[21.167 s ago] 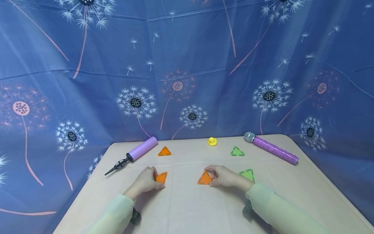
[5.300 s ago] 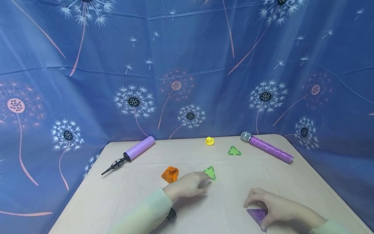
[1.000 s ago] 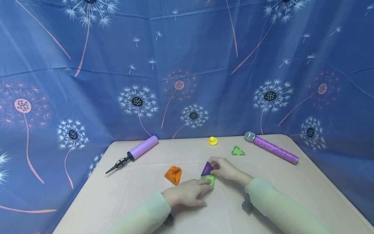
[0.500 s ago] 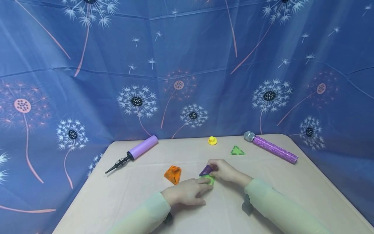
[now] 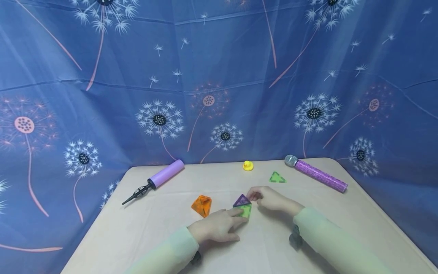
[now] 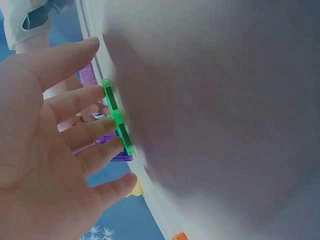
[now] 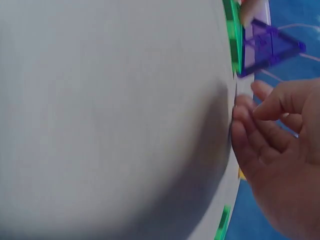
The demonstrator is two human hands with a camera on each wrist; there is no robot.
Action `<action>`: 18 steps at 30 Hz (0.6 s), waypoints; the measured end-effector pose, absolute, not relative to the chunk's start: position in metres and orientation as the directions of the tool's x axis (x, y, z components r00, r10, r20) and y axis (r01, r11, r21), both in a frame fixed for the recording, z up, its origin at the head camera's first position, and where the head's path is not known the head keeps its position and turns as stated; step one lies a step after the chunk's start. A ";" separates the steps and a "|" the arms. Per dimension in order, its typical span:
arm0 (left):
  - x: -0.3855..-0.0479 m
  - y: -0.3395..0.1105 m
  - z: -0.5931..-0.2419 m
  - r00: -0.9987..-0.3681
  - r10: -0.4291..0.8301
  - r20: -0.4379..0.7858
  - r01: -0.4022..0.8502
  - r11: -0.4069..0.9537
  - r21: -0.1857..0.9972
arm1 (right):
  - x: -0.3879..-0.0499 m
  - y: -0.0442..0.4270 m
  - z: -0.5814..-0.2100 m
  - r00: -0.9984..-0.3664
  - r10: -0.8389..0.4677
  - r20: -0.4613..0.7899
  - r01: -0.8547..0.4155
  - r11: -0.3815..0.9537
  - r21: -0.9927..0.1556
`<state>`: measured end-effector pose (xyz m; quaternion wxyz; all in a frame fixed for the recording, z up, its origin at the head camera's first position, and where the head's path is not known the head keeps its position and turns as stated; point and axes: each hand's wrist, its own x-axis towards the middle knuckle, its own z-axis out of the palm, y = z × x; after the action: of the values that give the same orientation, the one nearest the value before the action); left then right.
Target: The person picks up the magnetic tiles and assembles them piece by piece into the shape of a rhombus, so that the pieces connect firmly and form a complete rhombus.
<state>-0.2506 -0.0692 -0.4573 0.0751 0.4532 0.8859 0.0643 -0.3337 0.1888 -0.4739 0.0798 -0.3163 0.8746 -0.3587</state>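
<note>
Fingers of my left hand (image 5: 219, 225) lie nearly straight on a green triangular magnetic tile (image 5: 245, 211), partly covering it. A purple triangular magnetic tile (image 5: 242, 200) meets the green tile's far edge; in the right wrist view the purple tile (image 7: 270, 47) sticks up from the table beside the green tile (image 7: 234, 35). Just right of it, my right hand (image 5: 270, 198) holds nothing, its fingers loosely bent and apart from the tile. To the left stands an orange pyramid-like shape (image 5: 202, 206) of joined triangular tiles.
Another green triangular tile (image 5: 277, 177) lies farther back. Along the table's far side are a yellow rubber duck (image 5: 248, 165), a purple hand pump (image 5: 166, 174) with a black nozzle, and a glittery purple microphone (image 5: 318, 174). A blue dandelion-print curtain (image 5: 219, 76) hangs behind.
My right hand has let go of the purple tile and drawn slightly right. The purple tile, tilted in its grip before, now stands against the green one. My left hand stays on the green tile.
</note>
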 end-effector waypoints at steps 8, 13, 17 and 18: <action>-0.249 -0.070 -0.459 -0.612 0.786 -0.086 0.764 0.616 0.190 | -0.342 0.216 -0.470 -0.935 -0.340 0.101 -0.339 0.772 -0.538; -0.248 -0.067 -0.458 -0.622 0.779 -0.083 0.757 0.625 0.191 | -0.351 0.234 -0.472 -0.952 -0.276 0.130 -0.305 0.884 -0.355; -0.249 -0.065 -0.459 -0.625 0.776 -0.078 0.758 0.628 0.173 | -0.354 0.242 -0.475 -0.965 -0.248 0.088 -0.263 0.913 -0.312; -0.250 -0.065 -0.460 -0.628 0.774 -0.080 0.757 0.632 0.168 | -0.354 0.243 -0.476 -0.966 -0.247 0.076 -0.258 0.915 -0.310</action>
<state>-0.2498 -0.0648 -0.4595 0.0724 0.4252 0.9003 0.0590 -0.3542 0.2432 -0.4756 -0.0174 -0.1292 0.9784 -0.1606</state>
